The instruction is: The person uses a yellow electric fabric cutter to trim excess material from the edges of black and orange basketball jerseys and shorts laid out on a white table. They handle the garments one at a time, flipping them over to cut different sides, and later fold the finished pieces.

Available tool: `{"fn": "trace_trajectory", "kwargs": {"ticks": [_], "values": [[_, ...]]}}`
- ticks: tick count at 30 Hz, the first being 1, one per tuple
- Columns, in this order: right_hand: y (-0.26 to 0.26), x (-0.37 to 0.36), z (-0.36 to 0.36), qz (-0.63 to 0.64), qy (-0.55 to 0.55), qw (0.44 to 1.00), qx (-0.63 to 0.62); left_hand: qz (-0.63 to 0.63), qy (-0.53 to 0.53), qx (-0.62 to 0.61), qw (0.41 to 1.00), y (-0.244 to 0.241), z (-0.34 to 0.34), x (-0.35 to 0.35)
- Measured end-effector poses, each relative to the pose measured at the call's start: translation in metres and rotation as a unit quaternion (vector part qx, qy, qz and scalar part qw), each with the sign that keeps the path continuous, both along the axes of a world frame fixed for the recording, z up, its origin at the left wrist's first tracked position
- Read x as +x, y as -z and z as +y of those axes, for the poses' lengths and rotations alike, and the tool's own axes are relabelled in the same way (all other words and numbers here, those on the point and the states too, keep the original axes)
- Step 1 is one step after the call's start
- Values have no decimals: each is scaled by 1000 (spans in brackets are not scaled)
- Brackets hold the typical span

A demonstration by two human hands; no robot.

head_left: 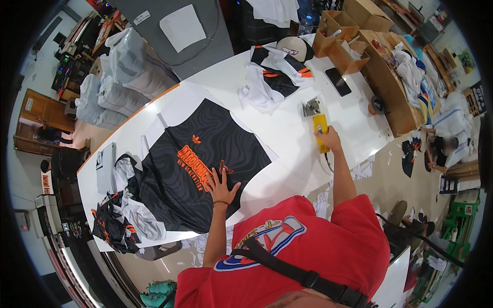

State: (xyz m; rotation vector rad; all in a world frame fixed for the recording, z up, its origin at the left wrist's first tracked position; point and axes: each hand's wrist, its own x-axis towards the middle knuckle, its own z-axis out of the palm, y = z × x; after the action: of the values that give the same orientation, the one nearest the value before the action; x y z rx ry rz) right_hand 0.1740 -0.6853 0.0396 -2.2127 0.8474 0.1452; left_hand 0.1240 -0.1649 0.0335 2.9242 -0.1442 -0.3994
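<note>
Fingers spread, my left hand point(222, 188) presses flat on a black jersey panel point(185, 134) with orange printing and a wavy grey pattern. The panel lies on a white table point(292, 165), over white sheet material point(188, 92) that shows past its upper edges. To the right, apart from the panel, my right hand point(329, 139) is wrapped around the yellow body of a handheld electric rotary cutter point(319, 125). Its metal cutter head point(311, 107) points away from me at the table. A dark cord runs from its rear end.
Crumpled black, white and orange fabric pieces point(115, 227) lie at the table's left end beside a folded grey pack point(106, 169). More cut pieces point(277, 73), a cap point(294, 48), a phone point(339, 82) and cardboard boxes point(348, 56) occupy the far side. Stuffed sacks point(119, 84) stand beyond the table.
</note>
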Motion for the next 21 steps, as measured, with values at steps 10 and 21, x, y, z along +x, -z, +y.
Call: {"fn": "trace_trajectory", "kwargs": {"ticks": [10, 21], "values": [[-6, -119, 93, -36, -15, 999, -21, -52, 2, 21, 998, 9, 13, -27], [-70, -192, 185, 52, -115, 990, -67, -151, 11, -51, 987, 18, 21, 5]]}}
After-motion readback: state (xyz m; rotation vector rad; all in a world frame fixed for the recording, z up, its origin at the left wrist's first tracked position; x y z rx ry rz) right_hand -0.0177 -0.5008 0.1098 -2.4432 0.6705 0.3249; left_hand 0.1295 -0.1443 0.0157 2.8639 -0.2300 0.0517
